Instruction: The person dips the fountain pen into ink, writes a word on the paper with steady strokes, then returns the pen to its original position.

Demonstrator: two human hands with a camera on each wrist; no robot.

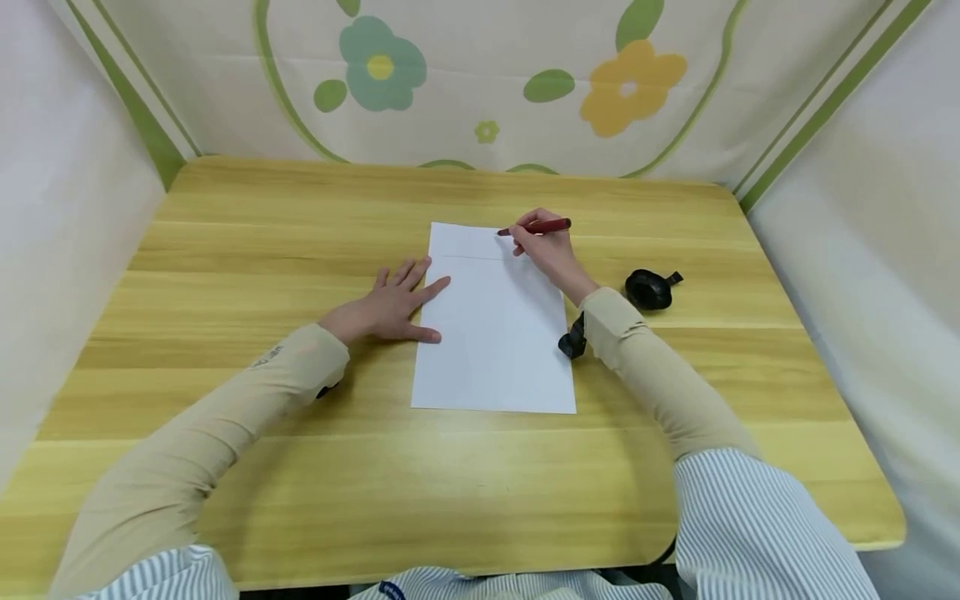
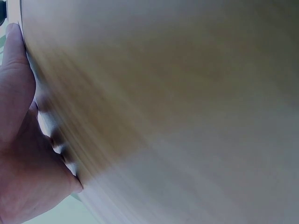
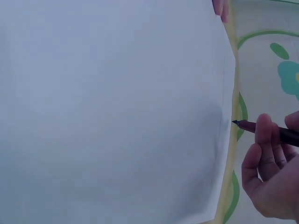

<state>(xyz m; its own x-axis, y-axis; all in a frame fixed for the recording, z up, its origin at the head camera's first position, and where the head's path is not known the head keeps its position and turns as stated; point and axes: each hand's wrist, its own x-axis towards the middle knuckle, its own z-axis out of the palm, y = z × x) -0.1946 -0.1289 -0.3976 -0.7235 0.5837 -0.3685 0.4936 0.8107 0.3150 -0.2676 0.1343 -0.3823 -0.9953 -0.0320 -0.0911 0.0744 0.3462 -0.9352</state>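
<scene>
A white sheet of paper lies upright in the middle of the wooden table, with one thin line running across it near the top. My left hand rests with spread fingers over the sheet's left edge, thumb and fingertips on the paper. In my right hand I grip a dark red pen like a writing tool. Its dark tip is at the top part of the sheet, above the line. In the left wrist view my left hand lies against the blurred tabletop.
A round black object with a short tab lies right of my right wrist. Another small black piece sits under that wrist by the paper's edge. Behind the table hangs a flower-patterned cloth; white cloth flanks both sides.
</scene>
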